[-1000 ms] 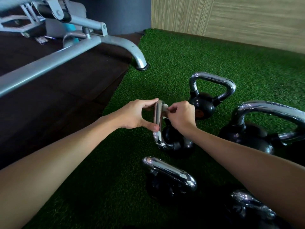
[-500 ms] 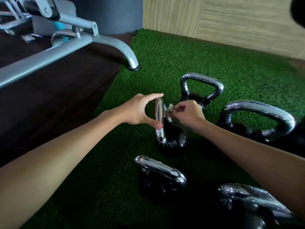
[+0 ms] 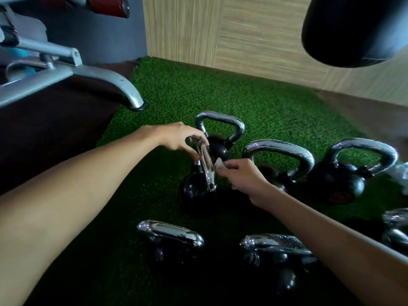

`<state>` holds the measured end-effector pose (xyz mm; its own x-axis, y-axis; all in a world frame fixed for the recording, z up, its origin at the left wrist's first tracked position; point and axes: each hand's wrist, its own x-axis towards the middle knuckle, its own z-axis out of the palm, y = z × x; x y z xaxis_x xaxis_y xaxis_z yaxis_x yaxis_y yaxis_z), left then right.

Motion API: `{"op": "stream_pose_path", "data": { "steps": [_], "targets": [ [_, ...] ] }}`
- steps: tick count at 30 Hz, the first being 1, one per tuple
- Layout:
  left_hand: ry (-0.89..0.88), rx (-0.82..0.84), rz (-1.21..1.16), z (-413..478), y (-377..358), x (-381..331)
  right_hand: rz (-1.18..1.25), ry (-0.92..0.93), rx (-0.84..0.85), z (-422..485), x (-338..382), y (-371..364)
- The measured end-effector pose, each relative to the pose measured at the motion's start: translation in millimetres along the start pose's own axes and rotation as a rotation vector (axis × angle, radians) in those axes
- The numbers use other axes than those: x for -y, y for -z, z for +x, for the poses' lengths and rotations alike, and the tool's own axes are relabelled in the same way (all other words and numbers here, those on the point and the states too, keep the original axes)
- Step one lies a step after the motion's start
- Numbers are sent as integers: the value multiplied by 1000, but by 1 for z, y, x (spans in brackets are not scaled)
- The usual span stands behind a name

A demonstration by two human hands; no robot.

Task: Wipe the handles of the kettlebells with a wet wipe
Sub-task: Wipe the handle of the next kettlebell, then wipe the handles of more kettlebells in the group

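Several black kettlebells with chrome handles stand on green turf. My left hand (image 3: pixel 178 138) grips the top of the chrome handle (image 3: pixel 207 171) of a small kettlebell (image 3: pixel 196 195) in the middle, seen edge-on. My right hand (image 3: pixel 242 177) pinches a small white wet wipe (image 3: pixel 219 163) against the right side of that handle. Behind it stands another small kettlebell (image 3: pixel 220 133). Two larger ones (image 3: pixel 284 160) (image 3: pixel 353 171) stand to the right, and two more (image 3: pixel 172 241) (image 3: pixel 276 250) are close to me.
A grey metal bench frame leg (image 3: pixel 130 93) ends on the turf edge at the left, over dark flooring. A wood-panel wall (image 3: pixel 242 36) runs behind. A black punching bag (image 3: pixel 353 29) hangs at the top right. Another kettlebell handle (image 3: pixel 397 228) shows at the right edge.
The camera has tilted up and right, so more kettlebells and the hanging bag show. My right hand has slid the wipe lower along the handle while my left hand keeps its grip on top.
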<state>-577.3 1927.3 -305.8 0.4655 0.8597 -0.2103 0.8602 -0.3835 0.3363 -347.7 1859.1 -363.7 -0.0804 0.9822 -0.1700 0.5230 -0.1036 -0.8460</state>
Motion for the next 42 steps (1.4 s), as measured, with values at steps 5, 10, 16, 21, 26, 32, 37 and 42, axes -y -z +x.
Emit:
{"op": "stream_pose_path", "data": {
  "steps": [5, 10, 16, 21, 26, 32, 37, 42],
  "targets": [
    [45, -179, 51, -17, -17, 4, 120, 19, 134, -15, 4, -1],
    [124, -280, 302, -22, -20, -2, -118, 108, 33, -14, 4, 6],
    [212, -410, 358, -38, -30, 7, -311, 263, -83, 3, 14, 26],
    [277, -465, 245, -44, -40, 15, -370, 280, -70, 20, 21, 29],
    [280, -380, 124, -38, -33, 12, -420, 285, -36, 20, 20, 37],
    [258, -208, -127, 1, 25, 4, -470, 287, -51, 30, 40, 65],
    [325, -371, 9, 95, 55, 5, -270, 301, -222, 77, 65, 97],
    [245, -266, 66, 152, 49, 28, -315, 282, -217, 137, 68, 101]
  ]
}}
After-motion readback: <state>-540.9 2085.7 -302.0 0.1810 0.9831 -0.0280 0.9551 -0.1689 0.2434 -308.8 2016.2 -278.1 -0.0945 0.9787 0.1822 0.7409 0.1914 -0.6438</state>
